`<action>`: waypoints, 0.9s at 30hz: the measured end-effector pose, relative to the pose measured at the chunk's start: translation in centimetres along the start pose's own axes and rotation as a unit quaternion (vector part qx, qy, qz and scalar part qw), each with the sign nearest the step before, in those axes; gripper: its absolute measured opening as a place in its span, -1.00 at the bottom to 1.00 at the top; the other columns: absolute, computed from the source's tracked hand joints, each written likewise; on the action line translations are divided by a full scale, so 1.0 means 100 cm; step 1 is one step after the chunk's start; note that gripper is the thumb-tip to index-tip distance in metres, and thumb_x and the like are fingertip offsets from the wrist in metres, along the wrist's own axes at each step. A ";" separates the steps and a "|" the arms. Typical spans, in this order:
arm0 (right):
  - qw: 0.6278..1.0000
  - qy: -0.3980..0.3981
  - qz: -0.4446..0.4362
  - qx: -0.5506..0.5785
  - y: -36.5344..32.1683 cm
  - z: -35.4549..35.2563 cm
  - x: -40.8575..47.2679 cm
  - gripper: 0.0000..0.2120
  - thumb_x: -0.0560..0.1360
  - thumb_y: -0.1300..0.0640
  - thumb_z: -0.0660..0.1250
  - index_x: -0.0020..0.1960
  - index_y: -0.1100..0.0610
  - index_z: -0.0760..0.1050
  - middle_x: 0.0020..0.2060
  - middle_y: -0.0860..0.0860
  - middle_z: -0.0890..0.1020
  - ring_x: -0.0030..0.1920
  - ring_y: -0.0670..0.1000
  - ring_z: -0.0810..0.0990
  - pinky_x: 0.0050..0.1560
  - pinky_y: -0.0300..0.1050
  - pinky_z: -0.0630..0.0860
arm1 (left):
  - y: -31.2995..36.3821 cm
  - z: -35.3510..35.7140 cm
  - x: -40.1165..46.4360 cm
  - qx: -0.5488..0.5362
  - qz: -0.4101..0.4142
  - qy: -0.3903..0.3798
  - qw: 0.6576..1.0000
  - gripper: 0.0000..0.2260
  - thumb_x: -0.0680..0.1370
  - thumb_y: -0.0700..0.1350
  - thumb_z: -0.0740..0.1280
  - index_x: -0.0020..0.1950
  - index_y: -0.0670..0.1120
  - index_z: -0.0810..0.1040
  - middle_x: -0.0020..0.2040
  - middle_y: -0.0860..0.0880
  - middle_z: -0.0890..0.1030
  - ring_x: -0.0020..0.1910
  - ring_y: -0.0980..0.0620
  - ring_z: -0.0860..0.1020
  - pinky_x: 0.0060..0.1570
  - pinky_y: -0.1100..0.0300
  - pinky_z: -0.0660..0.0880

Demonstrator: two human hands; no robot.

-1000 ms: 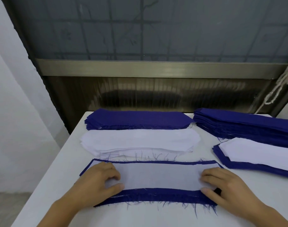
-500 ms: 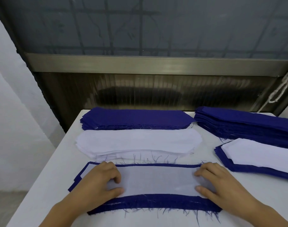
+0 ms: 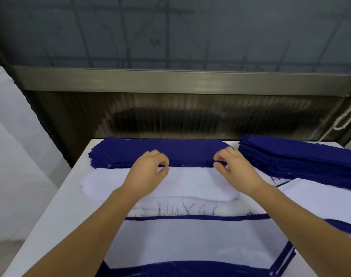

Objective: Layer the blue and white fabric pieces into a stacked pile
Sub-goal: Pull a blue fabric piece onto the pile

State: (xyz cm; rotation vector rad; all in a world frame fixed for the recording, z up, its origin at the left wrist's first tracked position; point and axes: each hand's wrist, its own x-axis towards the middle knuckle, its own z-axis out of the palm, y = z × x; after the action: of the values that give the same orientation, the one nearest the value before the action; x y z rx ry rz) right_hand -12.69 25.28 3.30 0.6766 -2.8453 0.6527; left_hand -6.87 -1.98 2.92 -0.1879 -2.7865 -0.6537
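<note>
A stack of blue fabric pieces (image 3: 190, 150) lies at the back of the white table (image 3: 56, 216). In front of it sits a stack of white pieces (image 3: 190, 182). Nearest me lies the layered pile (image 3: 190, 240), a white piece on top with blue edges showing around it. Both my arms reach over the white stack. My left hand (image 3: 150, 168) has curled fingers pinching the near edge of the blue stack. My right hand (image 3: 232, 168) pinches the same edge further right.
A taller blue stack (image 3: 300, 156) stands at the back right. In front of it is another white-on-blue pile (image 3: 320, 198). A metal sill and a dark window close off the back. A white cord (image 3: 348, 114) hangs at the right. The table drops off on the left.
Both hands have left the near layered pile and reached forward to the near edge of the back blue stack. The view has tilted down and closer.
</note>
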 end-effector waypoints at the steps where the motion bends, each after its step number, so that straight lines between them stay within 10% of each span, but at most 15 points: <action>1: 1.000 -0.003 0.004 -0.003 0.000 0.003 0.012 -0.84 0.58 0.07 0.29 0.15 0.02 0.48 0.05 -0.08 0.50 0.04 -0.07 0.46 0.09 -0.15 0.50 | 0.000 0.003 0.011 0.003 -0.009 0.005 1.000 -0.92 0.56 -0.07 0.34 0.04 0.03 0.57 0.00 0.12 0.52 0.00 0.12 0.46 -0.02 0.28 0.42; 21: 0.998 -0.050 0.032 0.003 0.014 0.016 0.040 -0.82 0.55 -0.05 0.32 0.12 -0.03 0.46 0.07 -0.10 0.48 0.08 -0.07 0.45 0.07 -0.19 0.47 | -0.006 0.016 0.042 -0.017 -0.088 -0.053 0.995 -0.81 0.50 0.05 0.41 0.03 0.05 0.49 0.06 0.08 0.49 0.10 0.04 0.41 0.16 0.04 0.42; 27: 0.992 -0.089 -0.093 0.003 0.013 0.010 0.018 -0.68 0.36 -0.37 0.30 -0.12 -0.16 0.36 -0.09 -0.24 0.38 -0.03 -0.16 0.37 -0.05 -0.32 0.30 | -0.011 0.011 0.036 -0.030 -0.054 -0.118 0.991 -0.65 0.33 0.29 0.46 -0.17 0.11 0.41 0.08 0.15 0.41 0.07 0.08 0.34 0.10 0.10 0.34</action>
State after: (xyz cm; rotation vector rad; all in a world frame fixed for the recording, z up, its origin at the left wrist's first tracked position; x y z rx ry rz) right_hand -14.88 25.18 2.33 1.0353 -2.8895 0.5990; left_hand -10.73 -2.23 2.61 -0.1355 -3.0230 -0.7885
